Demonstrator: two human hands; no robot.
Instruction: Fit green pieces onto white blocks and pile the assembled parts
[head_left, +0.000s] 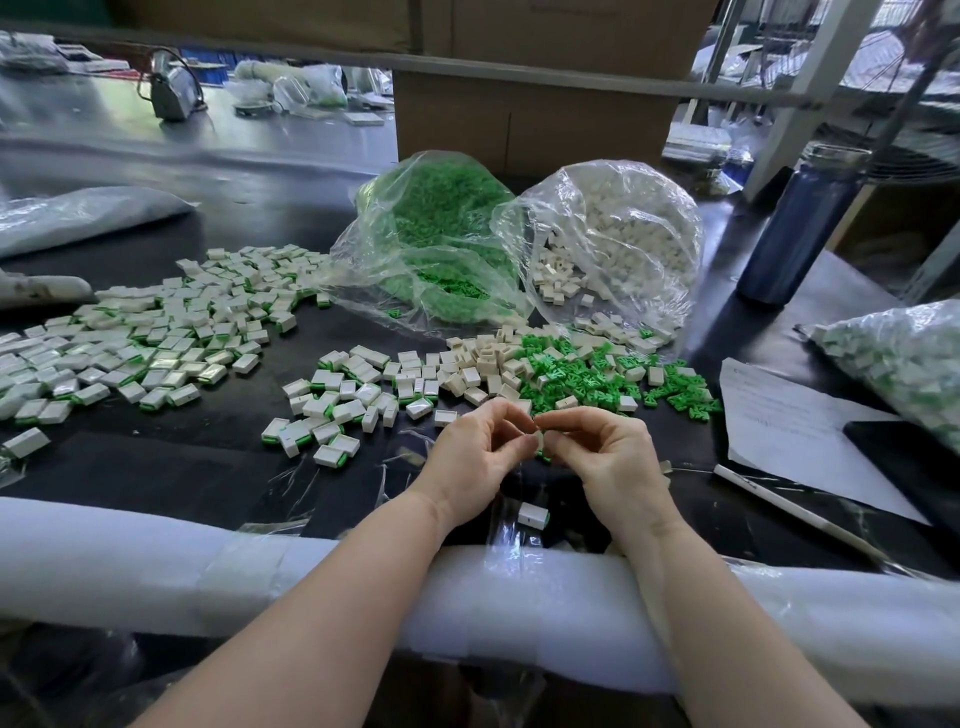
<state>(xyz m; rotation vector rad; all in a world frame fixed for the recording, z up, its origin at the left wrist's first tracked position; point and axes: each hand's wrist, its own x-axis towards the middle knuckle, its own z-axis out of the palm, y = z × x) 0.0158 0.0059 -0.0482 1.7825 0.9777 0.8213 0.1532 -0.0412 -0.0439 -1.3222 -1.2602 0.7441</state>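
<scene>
Two bags (436, 228) (623, 228) sit at far centre of the table (182, 467), side by side. Loose pieces (597, 374) lie before them. Assembled parts (156, 332) spread left. Bottle (795, 234) far right; paper (795, 431) and pen (795, 512) near right.

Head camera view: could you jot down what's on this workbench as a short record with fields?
Left hand: pinches a small white block together with the right hand
Finished pile: white blocks with green edges, spread on the left
Loose green pieces: heap ahead of the hands
Loose white blocks: beside the green heap
Bags: green bag, white bag, both open, behind the heaps
Bottle: dark blue, upright, far right
</scene>
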